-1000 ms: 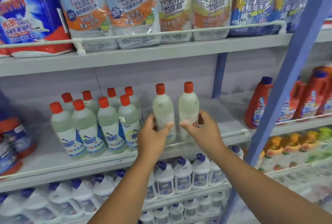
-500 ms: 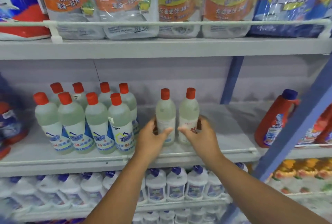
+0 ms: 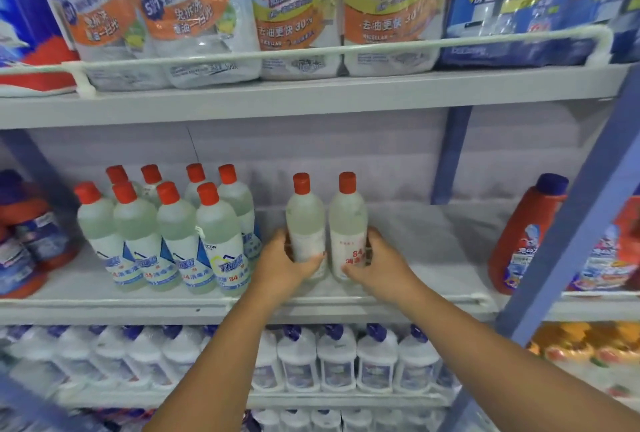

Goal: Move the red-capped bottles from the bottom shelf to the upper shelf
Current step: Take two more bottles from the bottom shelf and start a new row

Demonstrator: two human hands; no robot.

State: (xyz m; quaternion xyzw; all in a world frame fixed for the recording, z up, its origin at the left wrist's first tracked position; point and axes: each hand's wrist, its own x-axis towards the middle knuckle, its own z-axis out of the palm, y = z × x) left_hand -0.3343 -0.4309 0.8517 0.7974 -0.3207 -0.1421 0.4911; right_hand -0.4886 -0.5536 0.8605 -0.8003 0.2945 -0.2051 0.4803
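Red-capped bottles stand upright side by side, left hand (image 3: pixel 281 267) gripping left bottle (image 3: pixel 306 223), right hand (image 3: pixel 380 265) gripping right bottle (image 3: pixel 347 223).

shelf (image 3: pixel 104 296) | eight red-capped bottles (image 3: pixel 180 241) left | two bottles (image 3: pixel 325 223) centre | red jug (image 3: pixel 526 234) right

Above me, the top shelf carries a row of Mr Muscle refill pouches (image 3: pixel 287 12) pressed against a white guard rail (image 3: pixel 311 50). To their left I see a blue and red bag (image 3: pixel 24 26), to their right blue detergent packs (image 3: pixel 512 5). On the far right of the middle level stands an orange jug with a blue cap (image 3: pixel 523 234), just beside a blue upright post (image 3: pixel 571 237). At the far left sit blurred orange and blue containers (image 3: pixel 27 241). Below, I see rows of white bottles with blue caps (image 3: pixel 339 359), and at lower right some orange and yellow bottles (image 3: pixel 585 345).
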